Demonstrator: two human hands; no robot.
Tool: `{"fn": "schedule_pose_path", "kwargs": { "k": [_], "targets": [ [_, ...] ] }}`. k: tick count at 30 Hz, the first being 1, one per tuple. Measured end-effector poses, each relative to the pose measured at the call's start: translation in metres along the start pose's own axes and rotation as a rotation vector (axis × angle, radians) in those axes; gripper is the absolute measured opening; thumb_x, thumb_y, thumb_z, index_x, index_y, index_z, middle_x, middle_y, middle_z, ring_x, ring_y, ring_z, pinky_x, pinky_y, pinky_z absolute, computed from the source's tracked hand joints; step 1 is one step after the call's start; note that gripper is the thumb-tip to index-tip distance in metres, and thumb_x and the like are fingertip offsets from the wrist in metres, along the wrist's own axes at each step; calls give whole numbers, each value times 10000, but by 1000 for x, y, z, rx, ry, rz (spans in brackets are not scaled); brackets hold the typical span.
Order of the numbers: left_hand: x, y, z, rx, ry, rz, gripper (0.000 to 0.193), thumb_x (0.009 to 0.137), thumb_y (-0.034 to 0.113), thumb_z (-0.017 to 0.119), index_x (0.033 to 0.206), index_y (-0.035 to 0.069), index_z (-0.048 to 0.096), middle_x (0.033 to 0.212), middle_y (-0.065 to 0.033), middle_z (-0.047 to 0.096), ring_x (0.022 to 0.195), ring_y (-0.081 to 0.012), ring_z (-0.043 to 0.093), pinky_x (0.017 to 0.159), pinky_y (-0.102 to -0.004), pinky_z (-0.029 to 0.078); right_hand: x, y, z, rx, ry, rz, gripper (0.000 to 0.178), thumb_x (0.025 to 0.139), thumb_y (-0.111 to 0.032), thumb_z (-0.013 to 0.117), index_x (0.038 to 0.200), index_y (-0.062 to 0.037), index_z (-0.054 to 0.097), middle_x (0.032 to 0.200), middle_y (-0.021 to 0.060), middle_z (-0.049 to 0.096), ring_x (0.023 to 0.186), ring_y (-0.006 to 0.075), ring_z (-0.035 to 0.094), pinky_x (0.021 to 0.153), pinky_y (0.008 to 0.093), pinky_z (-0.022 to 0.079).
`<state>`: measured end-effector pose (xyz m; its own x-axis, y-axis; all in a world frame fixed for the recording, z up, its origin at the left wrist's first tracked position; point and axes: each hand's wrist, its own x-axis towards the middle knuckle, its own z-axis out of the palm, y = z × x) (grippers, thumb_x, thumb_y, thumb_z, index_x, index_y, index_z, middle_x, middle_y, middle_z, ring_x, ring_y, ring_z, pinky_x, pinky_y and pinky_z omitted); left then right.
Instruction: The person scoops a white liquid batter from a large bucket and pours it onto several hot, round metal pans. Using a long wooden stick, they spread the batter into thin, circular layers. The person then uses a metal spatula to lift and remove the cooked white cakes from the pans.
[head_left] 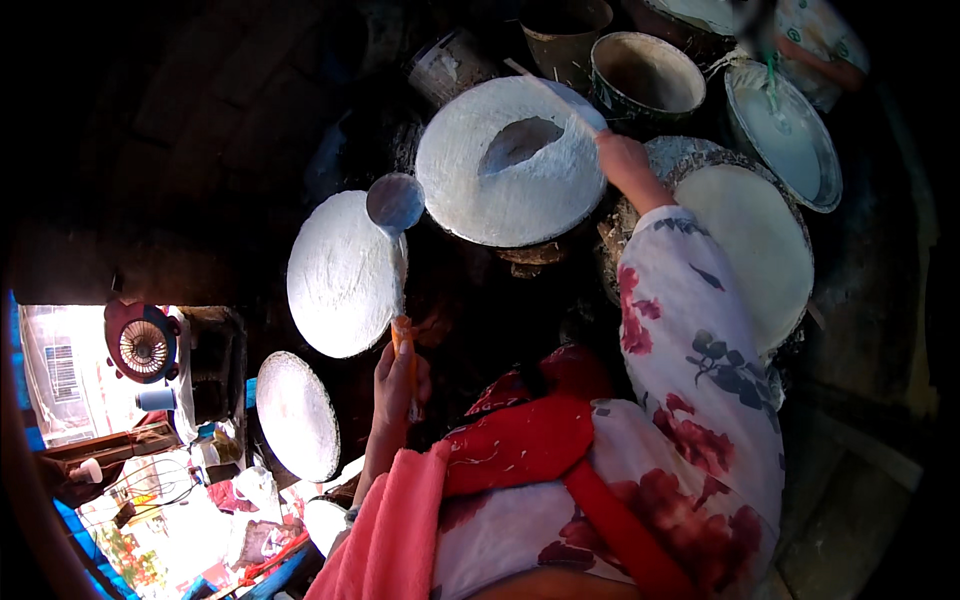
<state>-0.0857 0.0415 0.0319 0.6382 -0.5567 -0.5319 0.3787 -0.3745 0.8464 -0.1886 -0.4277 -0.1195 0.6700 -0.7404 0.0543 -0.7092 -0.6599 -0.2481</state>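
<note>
My left hand is closed around the orange handle of a ladle. The ladle's round metal bowl hangs over the gap between two white-coated round surfaces, overlapping the edge of the left one. In my right hand is a thin pale stick, slanting up and left across the far edge of the larger white round surface. That surface has an irregular dark grey opening in its white layer, near the middle. Whether the stick touches the layer I cannot tell.
Beside my right arm stands a wide round vessel of off-white content. Beyond are a basin of whitish liquid, a bowl, a bucket and another person's arm. At left are another white disc and a fan.
</note>
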Motion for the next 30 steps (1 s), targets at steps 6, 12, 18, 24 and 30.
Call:
{"fn": "schedule_pose_path", "kwargs": {
  "k": [6,12,18,24,30],
  "targets": [
    [1,3,1,-118,-1,-14,395,950,394,450,1163,63,472,564,16,400,387,-69,368,352,-200,284,-128,-30,-10,357,147,117,184,885,-196,494,1006,-59,512,783,195,620,752,393,604,639,499,461],
    [12,8,7,-180,-126,-70,419,942,407,464,1183,64,464,564,28,372,388,-67,329,350,-195,274,-163,-52,13,206,3,245,166,891,-157,435,997,-53,510,817,195,638,794,405,613,689,522,453],
    [12,18,5,-181,-190,-38,450,933,428,471,1168,44,462,602,9,395,422,-67,334,365,-198,280,-156,-56,-19,402,143,254,174,870,-166,471,937,-22,542,834,201,636,819,384,615,716,497,469],
    [13,26,-1,-225,-275,-98,425,936,395,478,1168,39,457,601,4,396,426,-82,339,365,-204,282,-154,-81,-17,228,-99,180,213,881,-186,418,961,-37,548,883,211,637,861,379,613,756,498,463],
    [12,31,-6,-208,-257,-119,386,936,360,483,1158,46,463,616,1,407,425,-85,343,367,-211,276,-148,-57,-9,121,-106,188,243,892,-188,367,976,-41,541,874,207,650,841,378,630,721,485,482]
  ]
}}
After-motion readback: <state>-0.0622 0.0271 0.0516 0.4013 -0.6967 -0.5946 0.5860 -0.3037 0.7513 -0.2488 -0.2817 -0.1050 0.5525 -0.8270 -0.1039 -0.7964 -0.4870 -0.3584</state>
